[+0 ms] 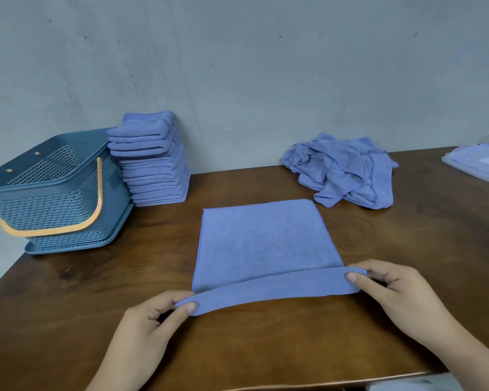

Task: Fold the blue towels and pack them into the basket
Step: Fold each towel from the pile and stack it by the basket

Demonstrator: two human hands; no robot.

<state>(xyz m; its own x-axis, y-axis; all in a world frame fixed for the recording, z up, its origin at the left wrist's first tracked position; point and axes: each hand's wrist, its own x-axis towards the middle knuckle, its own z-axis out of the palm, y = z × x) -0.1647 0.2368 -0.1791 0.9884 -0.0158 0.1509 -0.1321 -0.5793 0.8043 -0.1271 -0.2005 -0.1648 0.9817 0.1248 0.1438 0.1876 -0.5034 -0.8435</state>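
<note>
A blue towel (263,244) lies spread flat on the brown table (82,300), its near edge turned over into a narrow band. My left hand (150,320) pinches the band's left corner. My right hand (390,292) pinches its right corner. A tall stack of folded blue towels (153,162) stands against the wall at the back left. Beside it on the left sits the blue perforated basket (54,204) with an orange handle, nothing visible inside. A heap of unfolded blue towels (342,167) lies at the back right.
A grey wall runs behind the table. A clear plastic packet with blue cloth inside (477,162) lies at the far right edge. The table's front edge runs just below my wrists, and its left edge passes under the basket.
</note>
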